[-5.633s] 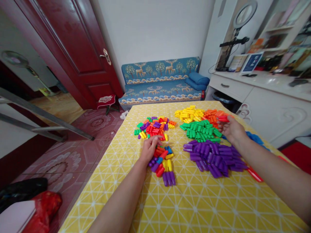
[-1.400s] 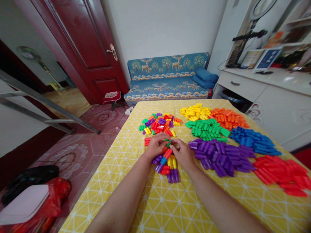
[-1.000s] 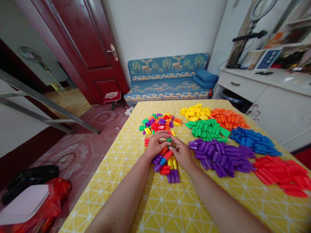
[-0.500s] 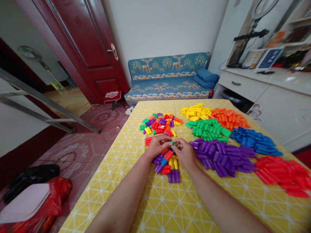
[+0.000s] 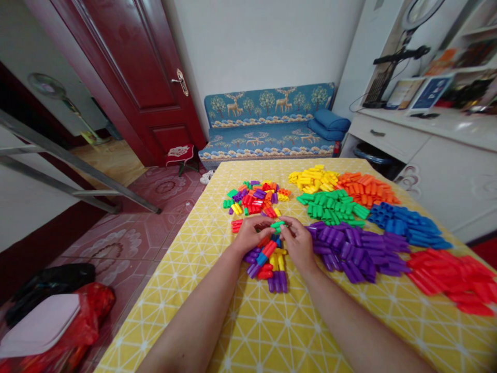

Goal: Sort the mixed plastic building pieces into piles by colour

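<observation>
My left hand (image 5: 251, 234) and my right hand (image 5: 297, 240) meet over the near middle of the table. Between their fingertips sits a green plastic building piece (image 5: 277, 226), made of short tubes side by side, with both hands closed on it. Directly below lies a cluster of mixed pieces, among them a red-and-blue joined piece (image 5: 267, 252) and a yellow-and-purple one (image 5: 277, 282). Part of that cluster is hidden by my fingers. A red piece (image 5: 236, 226) lies just left of my left hand. The purple pile (image 5: 349, 248) begins right beside my right hand.
Beyond my hands lies a mixed-colour heap (image 5: 256, 199). Sorted piles spread to the right: yellow (image 5: 314, 179), green (image 5: 332, 207), orange (image 5: 367, 190), blue (image 5: 407, 225) and red (image 5: 454, 280). A patterned sofa (image 5: 272, 129) stands past the yellow-covered table (image 5: 186, 290).
The green piece now shows more fully between my fingertips, having been mostly covered before. My right hand's fingers have shifted slightly; the piles have stayed put.
</observation>
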Tool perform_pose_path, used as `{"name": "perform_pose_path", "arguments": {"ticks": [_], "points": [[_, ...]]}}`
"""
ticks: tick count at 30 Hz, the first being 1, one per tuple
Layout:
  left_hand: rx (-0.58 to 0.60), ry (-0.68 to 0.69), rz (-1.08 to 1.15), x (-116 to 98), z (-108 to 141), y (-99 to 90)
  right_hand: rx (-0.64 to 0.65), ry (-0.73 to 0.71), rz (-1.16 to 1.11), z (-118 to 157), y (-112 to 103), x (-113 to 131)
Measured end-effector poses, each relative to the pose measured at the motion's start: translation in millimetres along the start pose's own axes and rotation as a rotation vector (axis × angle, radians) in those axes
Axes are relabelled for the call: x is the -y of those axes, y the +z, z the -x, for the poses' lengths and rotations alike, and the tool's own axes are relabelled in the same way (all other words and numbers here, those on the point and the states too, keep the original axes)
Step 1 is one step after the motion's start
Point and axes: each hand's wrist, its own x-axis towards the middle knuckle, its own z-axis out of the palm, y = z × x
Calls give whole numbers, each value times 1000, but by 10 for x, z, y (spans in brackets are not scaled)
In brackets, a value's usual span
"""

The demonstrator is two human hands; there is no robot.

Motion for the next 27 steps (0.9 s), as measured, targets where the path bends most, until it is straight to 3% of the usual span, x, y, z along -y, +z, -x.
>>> {"name": "perform_pose_path", "arguments": {"ticks": [9, 15, 21, 27], "points": [[-99, 102, -239, 25, -34, -41, -86, -6, -49, -131, -106, 217], [-72, 106, -247, 40, -30, -41, -398, -43, -209, -438, -525, 410], [-71, 106, -256, 40, -26, -38, -531, 116, -513, -728, -975, 241], [-74, 104, -260, 41, -33, -39, -622, 304, -578, -851, -1146, 222]]}}
